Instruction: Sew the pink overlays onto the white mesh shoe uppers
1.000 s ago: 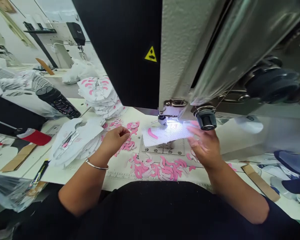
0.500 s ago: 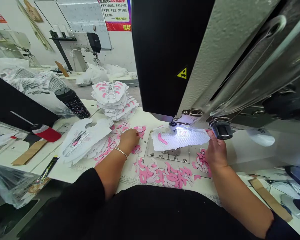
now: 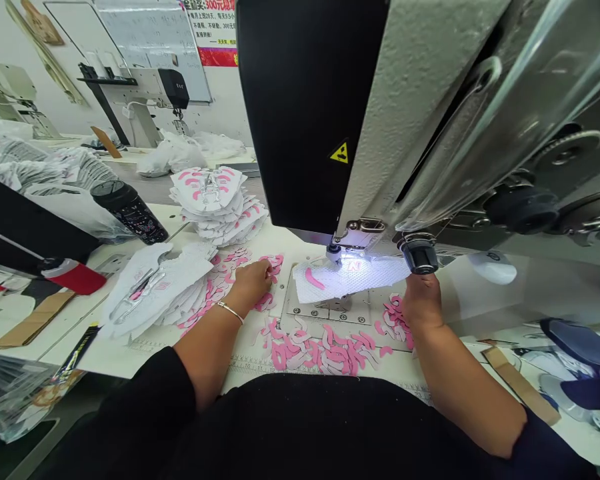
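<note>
A white mesh shoe-upper piece lies under the lit needle and presser foot of the sewing machine. It bears one pink curved strip and a pink N mark. My right hand is closed at its right end, with the fingertips partly hidden behind a black knob. To the left of the needle plate, my left hand has its fingers pinched together among pink curved pieces; the one in its grip is mostly covered.
More pink pieces are scattered along the front edge, and another pile sits by my right wrist. White uppers are stacked at left and behind. A black tumbler and a red-and-white bottle stand farther left.
The view has shifted slightly, so most things sit further left. My right fingers are now more hidden behind the knob. My left hand stays at the pink pieces.
</note>
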{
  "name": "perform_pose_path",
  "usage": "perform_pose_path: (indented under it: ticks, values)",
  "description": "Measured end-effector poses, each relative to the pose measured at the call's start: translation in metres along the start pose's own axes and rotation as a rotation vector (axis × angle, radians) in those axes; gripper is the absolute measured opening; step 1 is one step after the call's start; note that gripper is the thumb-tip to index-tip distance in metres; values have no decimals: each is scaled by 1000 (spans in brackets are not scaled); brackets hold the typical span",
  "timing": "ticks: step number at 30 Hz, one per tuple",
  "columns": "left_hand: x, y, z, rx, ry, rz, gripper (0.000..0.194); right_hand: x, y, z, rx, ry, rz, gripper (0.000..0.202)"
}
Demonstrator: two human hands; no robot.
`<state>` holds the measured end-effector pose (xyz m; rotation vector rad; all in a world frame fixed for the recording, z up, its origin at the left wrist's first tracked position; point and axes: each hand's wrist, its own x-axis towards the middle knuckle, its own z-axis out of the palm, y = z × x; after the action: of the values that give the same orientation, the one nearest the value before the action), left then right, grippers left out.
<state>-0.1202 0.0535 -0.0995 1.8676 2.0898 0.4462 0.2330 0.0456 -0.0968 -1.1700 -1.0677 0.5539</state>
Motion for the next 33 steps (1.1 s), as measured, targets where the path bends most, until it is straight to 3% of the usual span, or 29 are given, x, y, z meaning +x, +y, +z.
perform_pose_path:
  ticks: [5,8,9,11,12,13,15,17,18,21,25,30,33]
  values:
    - [-20,3,-34,-263,9,-10,21,5,-4,-7,15,72,-106,25]
    - [-39,12,-62,-467,59,31,23,-2,-25,-19,-27,138,-233,20]
    - [-47,18,-70,-676,54,40,18,-8,-37,-22,-58,129,-298,17]
    - [-65,34,-82,-927,-12,40,16,-24,-64,-23,-246,-32,-632,15]
    - [-76,44,-86,-977,-41,52,16,-33,-78,-21,-311,-196,-770,18]
    - [-86,54,-88,-980,-78,89,16,-42,-92,-17,-344,-351,-850,19]
    - [-107,75,-89,-885,-166,219,14,-58,-116,-4,-368,-629,-857,23]
    - [-124,93,-87,-716,-226,309,14,-69,-129,9,-349,-800,-779,24]
    - [-130,99,-86,-636,-239,357,14,-72,-133,14,-335,-826,-750,23]
    - [-138,111,-83,-463,-235,477,13,-76,-133,23,-291,-857,-744,25]
    - [-132,114,-87,-342,-186,522,15,-68,-126,21,-315,-867,-810,30]
    - [-110,115,-95,-369,-50,379,19,-45,-121,10,-473,-648,-943,17]
    - [-94,118,-91,-415,16,313,26,-34,-115,7,-675,-655,-897,25]
